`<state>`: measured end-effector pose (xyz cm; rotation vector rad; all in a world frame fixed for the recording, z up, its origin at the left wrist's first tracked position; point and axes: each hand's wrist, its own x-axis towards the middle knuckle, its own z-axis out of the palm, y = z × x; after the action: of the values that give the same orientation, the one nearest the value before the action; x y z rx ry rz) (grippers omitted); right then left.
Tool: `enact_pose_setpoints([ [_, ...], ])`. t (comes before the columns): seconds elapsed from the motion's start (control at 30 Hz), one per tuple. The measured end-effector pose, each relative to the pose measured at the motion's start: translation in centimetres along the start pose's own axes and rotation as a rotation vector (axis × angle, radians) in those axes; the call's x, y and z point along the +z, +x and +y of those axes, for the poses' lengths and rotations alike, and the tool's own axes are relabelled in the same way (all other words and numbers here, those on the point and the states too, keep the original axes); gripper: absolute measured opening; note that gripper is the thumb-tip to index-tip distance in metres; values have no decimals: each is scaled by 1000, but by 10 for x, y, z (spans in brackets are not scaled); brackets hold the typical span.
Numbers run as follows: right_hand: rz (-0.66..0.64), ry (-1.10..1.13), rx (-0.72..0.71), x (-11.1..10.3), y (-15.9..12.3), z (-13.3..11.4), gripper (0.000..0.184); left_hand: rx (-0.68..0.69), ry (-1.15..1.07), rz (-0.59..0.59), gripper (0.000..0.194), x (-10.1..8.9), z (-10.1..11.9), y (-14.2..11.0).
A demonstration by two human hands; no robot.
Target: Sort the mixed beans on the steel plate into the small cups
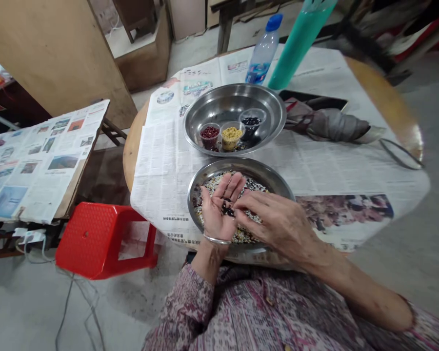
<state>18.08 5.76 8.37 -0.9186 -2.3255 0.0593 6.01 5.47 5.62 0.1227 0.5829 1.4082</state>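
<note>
My left hand (219,209) is palm up over the near steel basin, its fingers extended and a small heap of black beans (227,208) cupped in the palm. Thumb and fingertips of my right hand (270,212) come together in a pinch at the edge of that heap; whatever lies between them is too small to make out. Beneath both hands, the near basin (283,187) holds a mix of white, yellow and dark grains (254,184). Just behind it stands a wider steel basin (205,107) with cups of red beans (209,132), yellow beans (231,132) and black beans (251,121).
Newspaper (161,170) covers the round table. At its back stand a water bottle (265,51) and a green-filled bottle (300,46). A folded umbrella (329,122) lies to the right. A red stool (91,239) and a second newspaper-covered table (47,161) are on the left.
</note>
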Motion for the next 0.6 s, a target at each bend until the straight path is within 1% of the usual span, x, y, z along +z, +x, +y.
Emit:
enact_pose_setpoints([
  [0.2, -141, -106, -128, 0, -1, -6, 14, -8, 21, -19, 73, 2, -2, -1],
  [0.33, -213, -179, -156, 1, 0, -11, 13, -16, 45, -10, 72, 5, -1, -2],
  [0.47, -201, -184, -176, 7, -2, -8, 12, -26, 66, 43, 72, 8, -1, -4],
  [0.6, -133, -139, -152, 9, 0, -6, 14, -23, 73, 30, 73, 7, -1, -4],
])
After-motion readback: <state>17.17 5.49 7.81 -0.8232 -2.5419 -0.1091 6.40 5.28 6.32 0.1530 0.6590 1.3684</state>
